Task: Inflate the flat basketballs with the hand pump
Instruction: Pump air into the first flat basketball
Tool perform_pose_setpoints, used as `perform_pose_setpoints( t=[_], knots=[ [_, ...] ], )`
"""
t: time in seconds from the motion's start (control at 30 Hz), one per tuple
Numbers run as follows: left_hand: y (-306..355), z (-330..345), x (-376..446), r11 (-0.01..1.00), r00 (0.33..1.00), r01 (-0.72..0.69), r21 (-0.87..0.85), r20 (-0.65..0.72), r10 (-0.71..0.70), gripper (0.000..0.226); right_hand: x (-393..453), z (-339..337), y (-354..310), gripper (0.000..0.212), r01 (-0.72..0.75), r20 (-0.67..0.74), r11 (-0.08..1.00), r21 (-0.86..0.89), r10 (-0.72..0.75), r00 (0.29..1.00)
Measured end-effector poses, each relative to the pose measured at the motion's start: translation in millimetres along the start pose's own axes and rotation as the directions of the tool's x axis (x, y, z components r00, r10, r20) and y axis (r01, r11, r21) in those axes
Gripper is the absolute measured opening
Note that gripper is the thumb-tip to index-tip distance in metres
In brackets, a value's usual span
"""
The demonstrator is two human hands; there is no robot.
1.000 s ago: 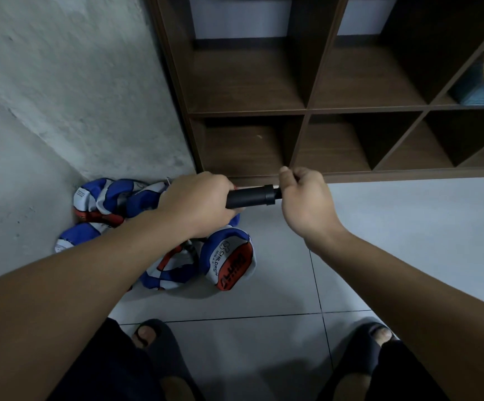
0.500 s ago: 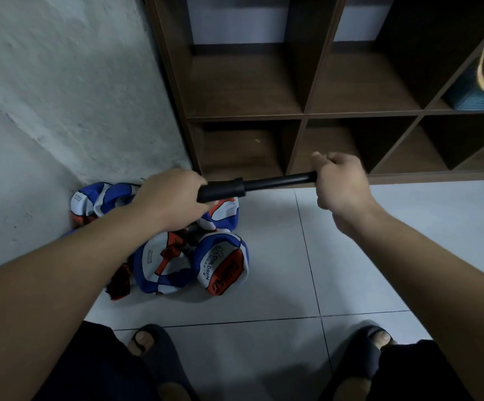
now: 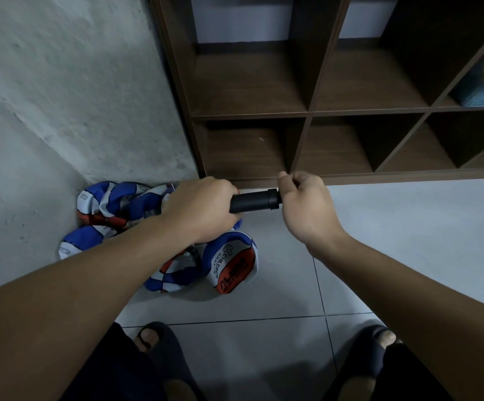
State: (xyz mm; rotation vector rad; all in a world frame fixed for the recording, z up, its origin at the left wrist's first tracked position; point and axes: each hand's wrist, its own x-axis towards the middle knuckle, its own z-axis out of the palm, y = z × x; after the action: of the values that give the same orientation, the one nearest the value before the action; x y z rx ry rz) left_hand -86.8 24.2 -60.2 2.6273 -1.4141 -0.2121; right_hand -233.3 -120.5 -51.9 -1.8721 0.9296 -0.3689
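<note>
I'm seeing left hand gripping hand pump barrel, right hand clenching its handle end; axis lying left-right, flat basketballs sitting below-left

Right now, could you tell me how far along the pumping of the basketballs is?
Done: nothing visible; the crumpled blue, white and red basketballs all lie flat on the grey tiled floor. In hand: the left hand grips the black cylindrical hand pump and the right hand holds its handle end, pushed against the barrel. Whether a ball is connected cannot be seen. Left: inflating every ball.
</note>
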Motion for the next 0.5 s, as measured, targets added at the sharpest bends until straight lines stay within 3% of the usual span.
perform_pose_setpoints(
  t=[0.2,0.37,0.5],
  knots=[
    [-9,-10,3,0.999,0.998,-0.052,0.005,0.045,0.051,0.036,18,-14,3,0.038,-0.088,0.099,0.995,0.043,0.084,0.992],
    [-39,-20,7,0.999,0.993,0.054,-0.002,0.107,-0.053,0.032,51,-50,10,0.031,-0.232,-0.045,0.962,0.144,0.241,0.970],
    [-42,-16,7,0.998,0.993,0.059,0.021,0.103,-0.061,0.037,42,-40,10,0.040,-0.161,-0.157,0.981,0.111,0.178,0.971]
  ],
)
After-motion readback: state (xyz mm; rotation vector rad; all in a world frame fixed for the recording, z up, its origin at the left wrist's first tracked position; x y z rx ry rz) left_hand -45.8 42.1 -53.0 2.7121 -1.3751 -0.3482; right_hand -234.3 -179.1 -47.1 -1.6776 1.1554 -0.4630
